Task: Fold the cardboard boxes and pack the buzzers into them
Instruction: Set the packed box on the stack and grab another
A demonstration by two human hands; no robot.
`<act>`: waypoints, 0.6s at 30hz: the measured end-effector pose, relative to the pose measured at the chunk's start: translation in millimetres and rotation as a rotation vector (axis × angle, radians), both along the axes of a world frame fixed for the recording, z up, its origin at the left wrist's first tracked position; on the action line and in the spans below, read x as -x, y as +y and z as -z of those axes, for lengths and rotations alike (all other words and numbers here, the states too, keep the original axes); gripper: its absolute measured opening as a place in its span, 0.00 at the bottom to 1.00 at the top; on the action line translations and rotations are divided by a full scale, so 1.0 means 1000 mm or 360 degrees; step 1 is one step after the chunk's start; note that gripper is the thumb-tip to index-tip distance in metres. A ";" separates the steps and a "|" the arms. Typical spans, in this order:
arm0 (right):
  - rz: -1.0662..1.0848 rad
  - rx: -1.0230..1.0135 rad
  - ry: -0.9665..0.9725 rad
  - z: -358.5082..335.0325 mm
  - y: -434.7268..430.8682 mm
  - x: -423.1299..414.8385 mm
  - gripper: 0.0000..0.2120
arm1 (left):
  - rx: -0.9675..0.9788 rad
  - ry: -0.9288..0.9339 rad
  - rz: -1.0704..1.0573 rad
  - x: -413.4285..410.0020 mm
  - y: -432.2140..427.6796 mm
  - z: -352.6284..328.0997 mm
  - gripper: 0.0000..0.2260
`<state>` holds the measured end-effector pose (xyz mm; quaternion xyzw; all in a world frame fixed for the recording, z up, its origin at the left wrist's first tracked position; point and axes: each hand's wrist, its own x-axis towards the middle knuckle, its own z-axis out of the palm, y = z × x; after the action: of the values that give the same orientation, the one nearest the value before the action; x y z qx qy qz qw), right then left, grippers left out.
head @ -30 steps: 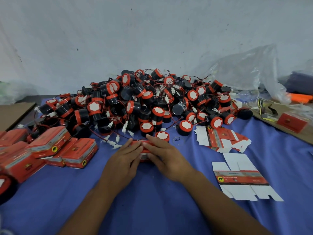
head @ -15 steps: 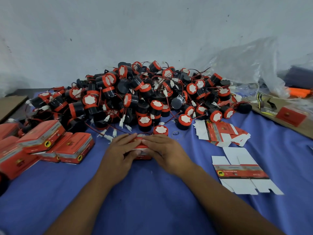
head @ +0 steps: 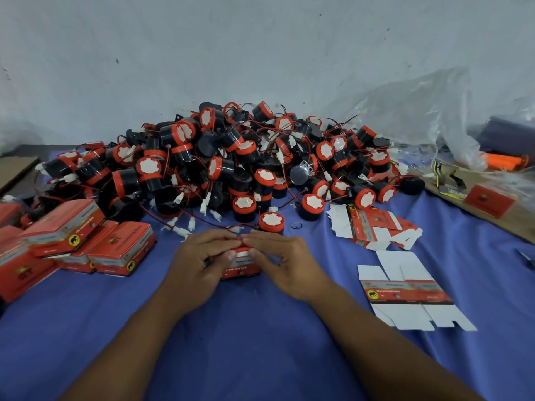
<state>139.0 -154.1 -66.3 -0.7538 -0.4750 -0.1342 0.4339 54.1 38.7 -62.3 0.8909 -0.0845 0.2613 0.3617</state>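
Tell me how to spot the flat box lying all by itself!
Start at the big pile of buzzers by the wall, then come down the blue cloth to the left hand and right hand gripping a small red box. Right of the right hand lies the flat box, white flaps around a red stripe. Unlike the messy stack of flat boxes nearer the pile, it lies alone.

surface: blue cloth (head: 260,342) | centre, toward top: heap of buzzers (head: 231,163) | left edge: folded red boxes (head: 121,250) | right: flat box blanks (head: 405,290), some stacked above | far right: brown cardboard sheet (head: 518,224)
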 end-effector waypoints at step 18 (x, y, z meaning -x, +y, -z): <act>0.0248 -0.0007 -0.0271 0.007 0.012 0.001 0.10 | 0.0349 0.0246 -0.0093 0.000 -0.002 0.010 0.29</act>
<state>138.4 -142.5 -73.6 -0.7733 -0.4499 -0.2321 0.3818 54.5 37.2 -72.6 0.8656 -0.0015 0.2100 0.4546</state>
